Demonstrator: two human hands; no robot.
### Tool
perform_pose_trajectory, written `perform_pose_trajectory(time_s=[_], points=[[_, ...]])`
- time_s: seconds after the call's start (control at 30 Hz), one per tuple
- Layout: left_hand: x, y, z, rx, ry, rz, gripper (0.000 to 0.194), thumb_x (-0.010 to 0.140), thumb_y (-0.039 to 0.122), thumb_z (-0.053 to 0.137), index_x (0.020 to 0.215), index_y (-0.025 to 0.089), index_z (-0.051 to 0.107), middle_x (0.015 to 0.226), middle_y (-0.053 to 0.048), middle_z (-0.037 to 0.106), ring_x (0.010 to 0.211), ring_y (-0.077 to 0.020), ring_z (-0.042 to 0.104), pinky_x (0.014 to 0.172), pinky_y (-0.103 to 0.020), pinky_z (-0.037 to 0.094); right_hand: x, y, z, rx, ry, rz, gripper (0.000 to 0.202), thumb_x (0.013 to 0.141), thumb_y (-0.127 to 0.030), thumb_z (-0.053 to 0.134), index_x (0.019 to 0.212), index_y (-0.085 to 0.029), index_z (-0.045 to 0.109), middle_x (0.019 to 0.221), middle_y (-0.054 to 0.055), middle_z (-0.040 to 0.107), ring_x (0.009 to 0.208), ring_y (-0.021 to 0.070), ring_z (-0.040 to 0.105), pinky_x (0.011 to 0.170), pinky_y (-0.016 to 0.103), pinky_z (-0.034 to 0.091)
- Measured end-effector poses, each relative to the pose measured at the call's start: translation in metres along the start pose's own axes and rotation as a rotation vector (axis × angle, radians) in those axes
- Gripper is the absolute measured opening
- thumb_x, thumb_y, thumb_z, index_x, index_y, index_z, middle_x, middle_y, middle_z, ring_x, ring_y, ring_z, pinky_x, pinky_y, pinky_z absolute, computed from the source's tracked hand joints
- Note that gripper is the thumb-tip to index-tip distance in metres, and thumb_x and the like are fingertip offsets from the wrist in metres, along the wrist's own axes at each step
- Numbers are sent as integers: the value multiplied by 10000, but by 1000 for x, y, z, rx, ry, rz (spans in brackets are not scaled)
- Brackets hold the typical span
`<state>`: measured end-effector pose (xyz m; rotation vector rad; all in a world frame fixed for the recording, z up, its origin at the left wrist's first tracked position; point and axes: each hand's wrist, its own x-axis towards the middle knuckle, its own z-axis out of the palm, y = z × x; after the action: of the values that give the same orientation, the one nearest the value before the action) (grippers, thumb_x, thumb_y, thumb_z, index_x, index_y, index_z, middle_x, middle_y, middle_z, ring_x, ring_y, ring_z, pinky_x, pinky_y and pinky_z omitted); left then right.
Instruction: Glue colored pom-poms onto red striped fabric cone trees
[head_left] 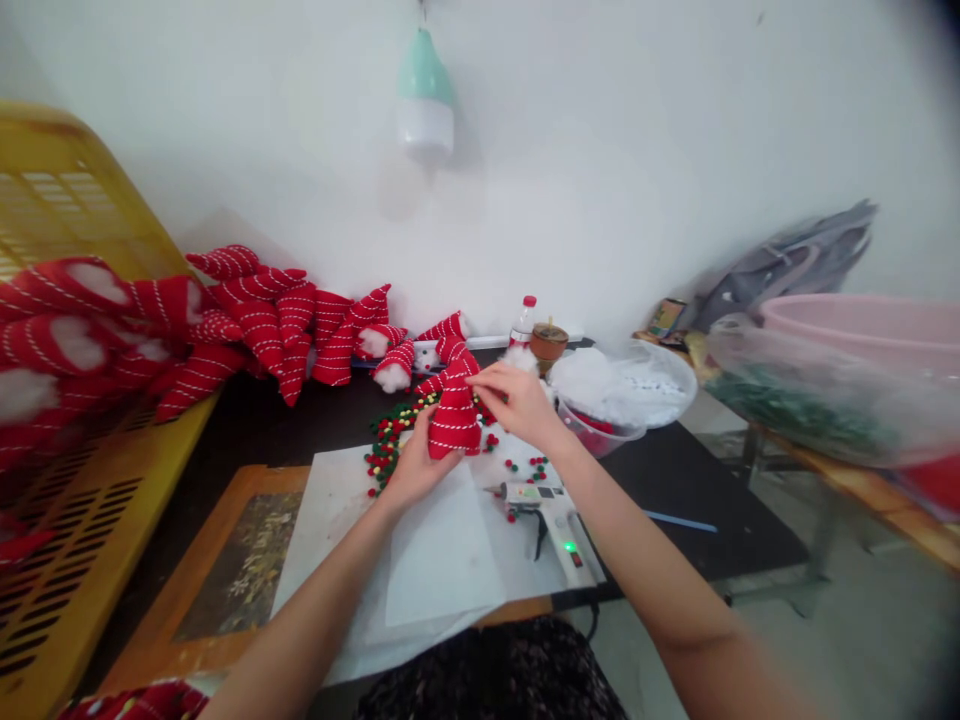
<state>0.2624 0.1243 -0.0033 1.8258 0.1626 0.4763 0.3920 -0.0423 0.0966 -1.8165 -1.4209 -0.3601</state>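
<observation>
A red stuffed cone point(454, 415) with white dashed stitching stands upright over the white paper. My left hand point(415, 462) is wrapped round its lower left side. At its right side, my right hand point(516, 398) is closed in a pinch, fingertips by the cone's upper part; what they hold is too small to make out. Small red, green and yellow pompoms point(386, 450) lie behind and left of the cone, a few more to its right. A white glue gun point(551, 520) with a green light lies on the paper, below my right hand.
Many red stuffed cones point(259, 325) fill the left side and a yellow crate point(142, 520). Behind stand a bottle point(523, 322), a brown pot point(549, 343) and a clear bowl of white stuffing point(622, 385). A pink basin point(862, 325) sits at the right.
</observation>
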Motion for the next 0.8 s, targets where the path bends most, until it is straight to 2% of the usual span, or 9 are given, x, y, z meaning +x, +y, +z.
perform_pose_trajectory(time_s=[0.07,0.13,0.23,0.33,0.5,0.57,0.7,0.8], points=[[2,2,-2,3,30,-8,832,758,445,768,1440,188,367,1369,-164,606,1231,-337,631,1061,-473,484,0,11,-4,-99,-37,160,256,986,-141,554,1127,-166,767,1086,107,752,933,209,702,860,325,541],[3,4,-5,6,77,-16,811,759,433,768,1431,192,383,1392,-167,591,1251,-333,619,1071,-471,474,-2,25,-3,-226,-211,280,251,948,-101,573,1078,-146,784,1054,116,770,920,219,710,858,313,523],[5,6,-9,-14,142,-68,776,756,430,769,1410,208,414,1394,-160,591,1237,-326,629,1063,-472,479,-10,43,7,-273,-440,310,230,859,-24,620,902,-147,809,932,92,799,858,215,727,809,274,504],[8,4,-13,-64,178,-91,774,741,440,778,1387,211,419,1365,-155,612,1195,-314,652,1042,-468,496,-17,53,20,-254,-535,291,248,807,16,635,836,-159,808,898,62,810,843,200,737,792,243,493],[14,0,-16,-87,218,-83,788,705,439,809,1345,195,419,1354,-164,622,1195,-306,660,1054,-457,499,-16,57,35,-233,-572,273,255,864,-31,619,978,-159,808,1034,81,811,950,206,738,851,243,488],[14,-1,-17,-90,214,-80,806,695,449,814,1345,188,415,1351,-172,620,1189,-311,663,1049,-461,503,-14,57,40,-218,-578,266,240,849,-60,659,1015,-155,805,1049,94,808,957,223,736,840,253,490],[13,-3,-16,-88,193,-52,783,708,443,813,1347,212,424,1362,-152,614,1207,-306,652,1055,-463,501,-12,54,45,-168,-568,268,215,753,2,688,842,-154,805,897,86,811,874,229,743,796,257,493],[12,-4,-15,-65,171,-35,764,732,435,798,1367,229,425,1374,-135,605,1214,-301,648,1055,-462,500,-8,48,41,-98,-465,284,200,771,-8,659,819,-152,789,849,80,800,824,211,738,787,262,502]])
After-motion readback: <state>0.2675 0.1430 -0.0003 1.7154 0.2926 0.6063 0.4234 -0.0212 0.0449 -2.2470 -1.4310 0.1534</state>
